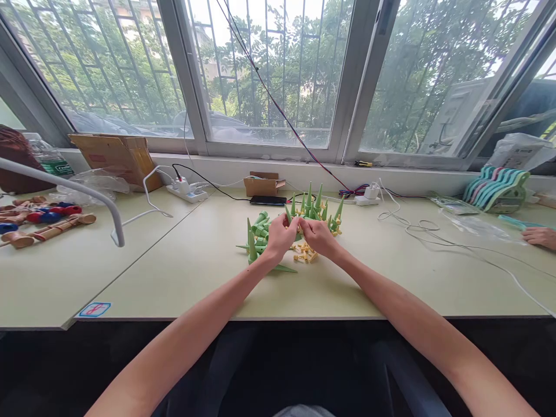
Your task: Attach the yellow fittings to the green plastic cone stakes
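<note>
My left hand (281, 236) and my right hand (318, 236) meet fingertip to fingertip above the middle of a pale green table (208, 272). Both are pinched on a small piece between them, too small to name. Around them lie several green cones (257, 231), some flat on the left, others standing upright (315, 202) behind my hands. A little heap of small yellow pegs (305, 253) lies just under my right hand.
A black phone (268, 200), a small cardboard box (263, 184) and a power strip (186, 190) sit by the window sill. Wooden toys (41, 220) lie far left. White cables (434, 229) trail right, where another person's hand (540, 236) rests.
</note>
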A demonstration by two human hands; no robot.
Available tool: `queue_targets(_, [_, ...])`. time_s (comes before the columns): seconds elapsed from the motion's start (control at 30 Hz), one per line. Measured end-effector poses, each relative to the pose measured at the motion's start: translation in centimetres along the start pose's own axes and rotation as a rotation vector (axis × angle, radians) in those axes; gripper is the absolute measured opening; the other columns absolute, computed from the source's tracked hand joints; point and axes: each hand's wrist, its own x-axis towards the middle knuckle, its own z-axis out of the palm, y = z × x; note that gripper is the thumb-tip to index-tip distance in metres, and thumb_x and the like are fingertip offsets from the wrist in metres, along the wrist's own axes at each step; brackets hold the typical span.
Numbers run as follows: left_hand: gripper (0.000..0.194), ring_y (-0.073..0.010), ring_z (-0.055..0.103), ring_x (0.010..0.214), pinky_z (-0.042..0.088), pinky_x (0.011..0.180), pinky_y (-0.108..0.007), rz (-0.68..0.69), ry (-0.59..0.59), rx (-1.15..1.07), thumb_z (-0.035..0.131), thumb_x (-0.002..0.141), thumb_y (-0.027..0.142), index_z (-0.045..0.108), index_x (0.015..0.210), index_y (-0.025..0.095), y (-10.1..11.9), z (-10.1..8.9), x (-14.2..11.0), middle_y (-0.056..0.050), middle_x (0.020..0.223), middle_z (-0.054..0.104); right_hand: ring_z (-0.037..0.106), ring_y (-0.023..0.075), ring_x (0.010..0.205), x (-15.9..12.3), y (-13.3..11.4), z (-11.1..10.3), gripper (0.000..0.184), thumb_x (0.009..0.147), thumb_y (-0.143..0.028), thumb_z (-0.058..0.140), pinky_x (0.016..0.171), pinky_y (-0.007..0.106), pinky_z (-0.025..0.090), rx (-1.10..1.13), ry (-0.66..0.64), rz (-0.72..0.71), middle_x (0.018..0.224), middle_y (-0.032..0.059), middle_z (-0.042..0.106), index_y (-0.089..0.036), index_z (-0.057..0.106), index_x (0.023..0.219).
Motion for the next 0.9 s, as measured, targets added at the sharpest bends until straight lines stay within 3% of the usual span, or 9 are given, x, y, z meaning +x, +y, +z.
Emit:
queue_targets(0.3, [0.022, -0.0117, 0.047, 0.057, 0.039, 0.055, -0.025, -0.032, 0.045, -0.026, 0.061, 0.077, 0.039, 0.055, 0.07, 0.019, -0.27, 0.02, 0.22, 0.001, 0.059, 0.051, 0.036, 0.0122, 0.054, -0.14, -0.52, -0.36, 0.042, 0.098, -0.05, 0.035, 0.055, 0.026, 0.028, 0.003, 0.044, 0.007, 0.057, -0.0029, 0.043, -0.022, 0.037, 0.067])
queue_targets(0.7, [0.024, -0.0107, 0.042, 0.058, 0.035, 0.055, -0.025, 0.009, -0.018, 0.011, 0.06, 0.079, 0.038, 0.051, 0.067, 0.019, 0.0, -0.11, -0.17, 0.002, 0.062, 0.049, 0.029, 0.0117, 0.053, -0.03, -0.16, -0.09, 0.053, 0.097, -0.057, 0.028, 0.054, 0.028, 0.024, -0.038, 0.04, 0.006, 0.052, -0.0022, 0.033, -0.02, 0.029, 0.058])
queue_targets(0.9, [0.024, -0.0119, 0.046, 0.062, 0.036, 0.058, -0.026, 0.031, -0.011, 0.018, 0.06, 0.079, 0.038, 0.052, 0.067, 0.019, 0.11, -0.12, -0.23, 0.0, 0.064, 0.053, 0.032, 0.012, 0.053, 0.04, -0.05, -0.05, 0.056, 0.097, -0.059, 0.028, 0.054, 0.028, 0.026, -0.04, 0.045, 0.011, 0.052, -0.0018, 0.035, -0.02, 0.031, 0.057])
